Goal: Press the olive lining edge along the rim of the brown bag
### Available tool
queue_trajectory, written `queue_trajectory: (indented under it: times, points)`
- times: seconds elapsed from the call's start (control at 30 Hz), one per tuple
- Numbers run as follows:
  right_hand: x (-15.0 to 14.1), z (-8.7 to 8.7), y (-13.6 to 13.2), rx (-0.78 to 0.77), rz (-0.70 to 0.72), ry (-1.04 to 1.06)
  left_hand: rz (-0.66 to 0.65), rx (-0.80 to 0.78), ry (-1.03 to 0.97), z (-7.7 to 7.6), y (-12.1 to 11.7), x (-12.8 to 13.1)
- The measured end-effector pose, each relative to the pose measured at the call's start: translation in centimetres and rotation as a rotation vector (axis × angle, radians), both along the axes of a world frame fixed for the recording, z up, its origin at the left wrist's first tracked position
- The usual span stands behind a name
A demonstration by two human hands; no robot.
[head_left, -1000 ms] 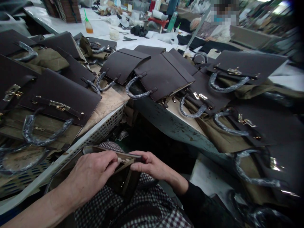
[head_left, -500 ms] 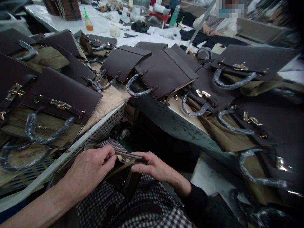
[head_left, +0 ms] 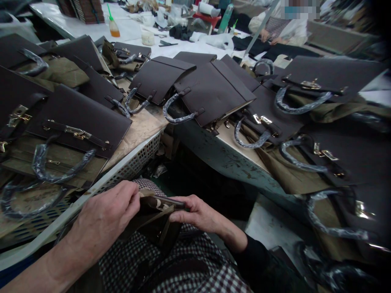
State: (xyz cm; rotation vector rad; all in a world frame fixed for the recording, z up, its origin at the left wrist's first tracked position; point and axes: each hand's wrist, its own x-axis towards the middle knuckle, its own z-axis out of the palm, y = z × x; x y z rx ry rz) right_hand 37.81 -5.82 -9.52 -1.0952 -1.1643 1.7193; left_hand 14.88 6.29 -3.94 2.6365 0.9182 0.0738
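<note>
On my lap lies a dark brown handbag (head_left: 154, 224) with its mouth facing up and an olive lining inside. My left hand (head_left: 111, 209) is closed in a pinch at the bag's left upper edge, where a bit of tan lining shows beside the fingers. At the opposite end, my right hand (head_left: 197, 213) grips the rim, thumb on the near side and fingers beyond it. Pale ragged patches show along the inner edge between the hands. The lower part of the bag is dark and hard to make out against the checked apron (head_left: 201, 262).
Brown handbags with plastic-wrapped handles (head_left: 79, 124) lie at left, more (head_left: 214, 89) ahead and at right. A white plastic basket (head_left: 143, 152) stands left of my lap. On the far table are a glue bottle (head_left: 114, 28) and a round tub (head_left: 148, 38). Another person's hands (head_left: 271, 38) work there.
My left hand has moved slightly left and up, drawing the bag's lining edge with it, so more tan lining shows. My right hand keeps its hold almost unmoved.
</note>
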Motion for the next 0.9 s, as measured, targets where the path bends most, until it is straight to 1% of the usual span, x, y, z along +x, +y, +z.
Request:
queue_trajectory:
  times: [0.03, 0.1, 0.23, 0.33, 0.4, 0.53, 0.6, 0.7, 0.8, 0.9]
  points:
    - [0.0, 0.0, -0.1, -0.003, 0.000, 0.001, 0.022, -0.010, -0.018, 0.1, 0.2, -0.1]
    - [0.0, 0.1, -0.2, -0.002, 0.000, -0.003, 0.036, -0.079, -0.062, 0.4, 0.3, -0.1]
    - [-0.1, 0.3, -0.1, 0.030, 0.010, -0.052, -0.059, -0.278, -0.164, 0.6, -0.1, 0.3]
    - [-0.2, 0.4, 0.0, 0.060, 0.018, -0.070, -0.101, -0.354, -0.205, 0.6, -0.5, 0.7]
    - [-0.2, 0.4, 0.0, 0.078, 0.019, -0.088, -0.106, -0.403, -0.181, 0.7, -0.7, 1.2]
    - [-0.4, 0.3, -0.2, 0.103, 0.013, -0.140, -0.113, -0.502, -0.069, 1.0, -0.9, 2.0]
    - [-0.5, 0.4, -0.2, 0.115, 0.011, -0.165, -0.105, -0.523, -0.032, 1.1, -1.0, 2.2]
    - [-0.6, 0.5, -0.2, 0.139, 0.017, -0.196, -0.108, -0.504, -0.006, 1.0, -1.1, 2.4]
    - [-0.6, 0.6, -0.2, 0.169, 0.022, -0.230, -0.143, -0.505, -0.034, 0.9, -1.1, 2.6]
    - [-0.7, 0.7, -0.1, 0.185, 0.025, -0.254, -0.140, -0.531, -0.050, 0.8, -1.1, 2.8]
